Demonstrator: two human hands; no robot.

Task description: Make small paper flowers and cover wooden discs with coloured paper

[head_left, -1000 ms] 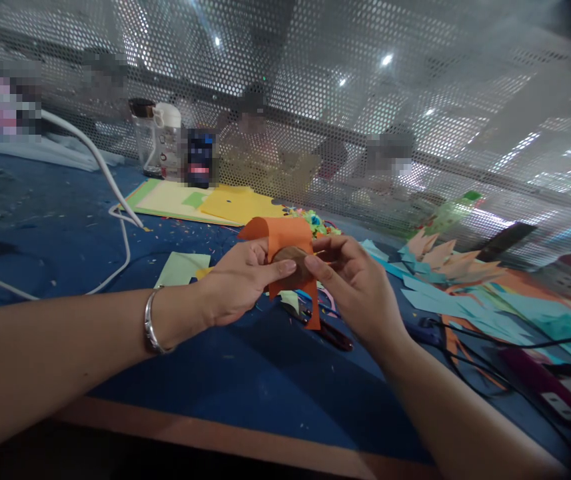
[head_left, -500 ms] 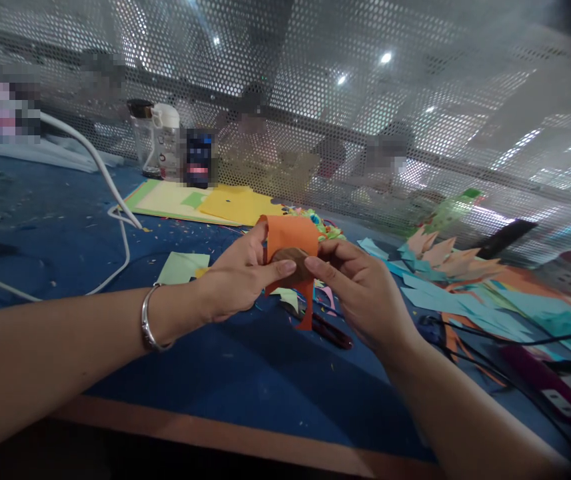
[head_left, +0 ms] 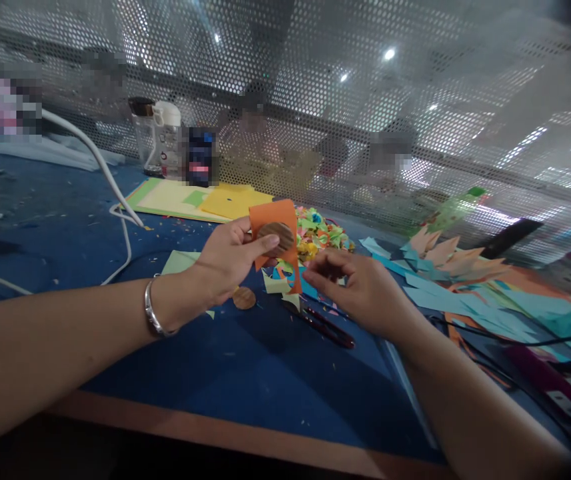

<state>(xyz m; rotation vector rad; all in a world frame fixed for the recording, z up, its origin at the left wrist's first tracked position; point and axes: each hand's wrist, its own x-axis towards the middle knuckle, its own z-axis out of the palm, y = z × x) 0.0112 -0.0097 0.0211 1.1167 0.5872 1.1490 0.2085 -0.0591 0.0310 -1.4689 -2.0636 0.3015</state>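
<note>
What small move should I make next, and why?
Perhaps bring the right hand down to the scissors lying near it. The left hand pins a wooden disc against the orange paper, which extends beyond the disc's edge and might need trimming, while the right shows nothing clearly held.

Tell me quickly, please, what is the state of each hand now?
Left hand: closed, holding orange paper and a wooden disc.
Right hand: loosely curled, no held thing visible; whether fully closed, I cannot tell.

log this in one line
left hand: holds wood-grain disc against orange paper | right hand: nothing visibly held | second disc: on table
</note>
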